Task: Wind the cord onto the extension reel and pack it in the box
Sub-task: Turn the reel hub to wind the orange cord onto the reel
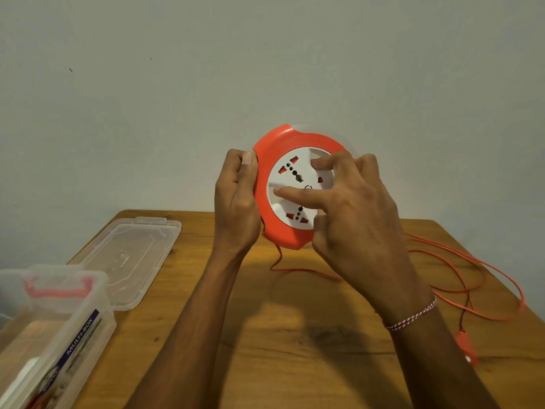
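Observation:
A round orange extension reel with a white socket face is held upright above the wooden table. My left hand grips its left rim, thumb on the front edge. My right hand lies over the white face, with the thumb and fingertips pressing on it. An orange cord hangs from the reel's bottom and lies in loose loops on the table at the right, ending in an orange plug. A clear plastic box stands open at the lower left.
The box's clear lid lies flat on the table beside the box, at the back left. The box has a pink handle and a label on its side. A plain wall rises behind the table's far edge.

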Action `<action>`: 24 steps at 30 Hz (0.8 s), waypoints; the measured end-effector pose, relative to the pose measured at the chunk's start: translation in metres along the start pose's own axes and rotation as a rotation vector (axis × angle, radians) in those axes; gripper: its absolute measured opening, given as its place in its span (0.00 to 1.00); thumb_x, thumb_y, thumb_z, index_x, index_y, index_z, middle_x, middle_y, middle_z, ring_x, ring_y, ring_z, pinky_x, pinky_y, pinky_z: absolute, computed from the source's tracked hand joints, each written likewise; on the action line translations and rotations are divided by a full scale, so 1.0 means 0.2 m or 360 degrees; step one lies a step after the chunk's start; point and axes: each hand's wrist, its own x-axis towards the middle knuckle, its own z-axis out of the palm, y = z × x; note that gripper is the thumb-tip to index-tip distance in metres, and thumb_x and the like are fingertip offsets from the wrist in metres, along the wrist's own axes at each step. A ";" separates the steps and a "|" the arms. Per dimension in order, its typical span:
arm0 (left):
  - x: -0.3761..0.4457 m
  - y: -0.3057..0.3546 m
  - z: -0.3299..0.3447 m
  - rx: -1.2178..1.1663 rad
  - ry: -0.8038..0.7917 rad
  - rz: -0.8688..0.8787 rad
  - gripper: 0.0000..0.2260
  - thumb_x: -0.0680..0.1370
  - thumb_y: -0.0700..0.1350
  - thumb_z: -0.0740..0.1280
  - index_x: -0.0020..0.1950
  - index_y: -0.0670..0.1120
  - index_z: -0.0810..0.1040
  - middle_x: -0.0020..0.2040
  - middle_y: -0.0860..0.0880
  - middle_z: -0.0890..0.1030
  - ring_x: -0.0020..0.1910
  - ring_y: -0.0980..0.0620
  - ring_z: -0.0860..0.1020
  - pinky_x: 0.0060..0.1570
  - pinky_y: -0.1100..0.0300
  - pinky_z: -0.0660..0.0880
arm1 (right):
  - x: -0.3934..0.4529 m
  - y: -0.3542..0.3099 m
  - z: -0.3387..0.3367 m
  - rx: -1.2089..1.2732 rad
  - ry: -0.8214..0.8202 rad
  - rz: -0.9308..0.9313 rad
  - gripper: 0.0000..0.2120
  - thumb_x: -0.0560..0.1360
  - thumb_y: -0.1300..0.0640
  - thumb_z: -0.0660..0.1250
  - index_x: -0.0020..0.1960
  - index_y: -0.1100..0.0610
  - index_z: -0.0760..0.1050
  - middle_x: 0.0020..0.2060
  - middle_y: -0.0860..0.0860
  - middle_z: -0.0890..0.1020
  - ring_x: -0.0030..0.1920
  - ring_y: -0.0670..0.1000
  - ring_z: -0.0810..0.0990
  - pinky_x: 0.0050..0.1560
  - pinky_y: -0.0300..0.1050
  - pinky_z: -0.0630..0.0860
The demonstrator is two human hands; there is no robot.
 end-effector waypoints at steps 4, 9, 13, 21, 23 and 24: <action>0.00 0.00 -0.01 -0.0030 -0.0001 -0.0012 0.10 0.86 0.47 0.54 0.50 0.53 0.73 0.42 0.58 0.82 0.39 0.55 0.84 0.33 0.67 0.79 | -0.02 -0.01 0.02 -0.0001 0.0109 0.0075 0.32 0.64 0.50 0.78 0.66 0.42 0.74 0.57 0.58 0.78 0.55 0.59 0.74 0.43 0.53 0.79; 0.01 0.00 -0.01 -0.0017 0.0042 -0.0022 0.08 0.84 0.50 0.54 0.52 0.53 0.72 0.43 0.61 0.83 0.42 0.56 0.84 0.34 0.68 0.79 | 0.00 -0.04 0.02 0.0167 0.0280 0.0283 0.30 0.73 0.35 0.63 0.71 0.46 0.69 0.51 0.54 0.83 0.45 0.53 0.80 0.42 0.45 0.78; 0.01 -0.01 -0.01 -0.0029 0.0035 -0.0033 0.08 0.84 0.49 0.55 0.52 0.53 0.73 0.44 0.62 0.83 0.44 0.57 0.85 0.35 0.68 0.79 | 0.01 -0.03 0.02 0.0223 0.0302 0.0275 0.29 0.74 0.36 0.64 0.70 0.50 0.72 0.48 0.53 0.85 0.42 0.52 0.82 0.44 0.45 0.78; 0.01 -0.01 -0.01 -0.0027 0.0040 -0.0025 0.09 0.84 0.51 0.54 0.50 0.53 0.72 0.43 0.61 0.82 0.42 0.57 0.84 0.34 0.68 0.78 | 0.01 0.04 -0.01 0.0215 0.0084 -0.0127 0.20 0.65 0.59 0.77 0.57 0.50 0.81 0.63 0.55 0.77 0.62 0.58 0.71 0.48 0.53 0.79; 0.01 -0.02 -0.01 -0.0011 0.0039 -0.0020 0.09 0.84 0.51 0.54 0.51 0.53 0.72 0.43 0.62 0.82 0.43 0.57 0.84 0.35 0.68 0.78 | 0.01 0.02 0.00 0.0093 -0.0078 -0.0105 0.27 0.62 0.58 0.80 0.59 0.48 0.81 0.67 0.57 0.74 0.65 0.61 0.69 0.50 0.58 0.79; 0.02 -0.02 -0.01 -0.0003 0.0042 -0.0017 0.09 0.84 0.51 0.54 0.51 0.53 0.72 0.43 0.62 0.82 0.43 0.57 0.84 0.35 0.68 0.79 | 0.01 0.01 0.01 0.0046 -0.0117 -0.0095 0.29 0.61 0.58 0.81 0.61 0.47 0.80 0.68 0.57 0.73 0.64 0.62 0.69 0.51 0.59 0.78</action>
